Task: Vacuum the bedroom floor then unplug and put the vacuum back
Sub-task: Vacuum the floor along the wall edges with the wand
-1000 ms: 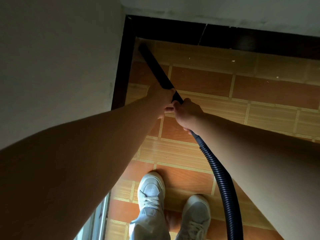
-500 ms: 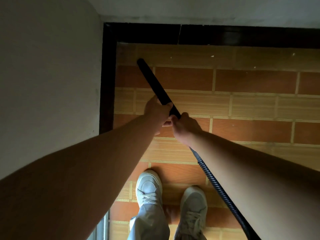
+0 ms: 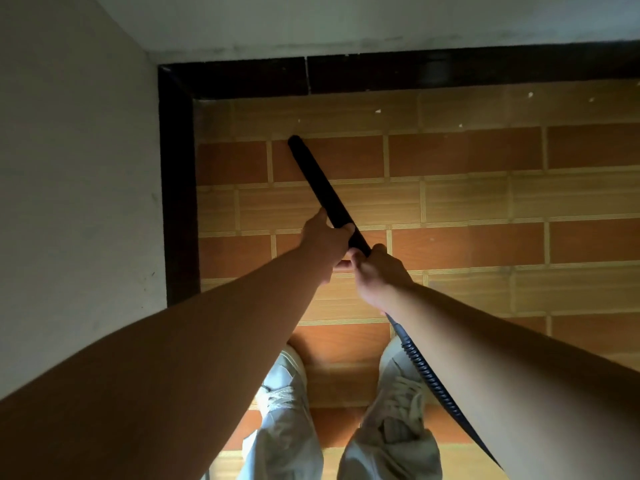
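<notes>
Pale trousers [image 3: 284,445] and light lace-up shoes [image 3: 401,386] stand nearest us on the floor [image 3: 485,209] of orange and tan tiles. Over our right shoe the dark ribbed hose [image 3: 429,375] climbs from beneath our right forearm into our right hand [image 3: 377,275], whose fingers curl round the end of it. Just ahead, touching that hand, our left hand [image 3: 325,244] wraps the lower part of the black wand [image 3: 318,178]. From there the wand slants away to the left, and its tip rests on an orange tile near the room's corner. Beyond runs a dark skirting [image 3: 178,188] below the pale walls [image 3: 76,168].
</notes>
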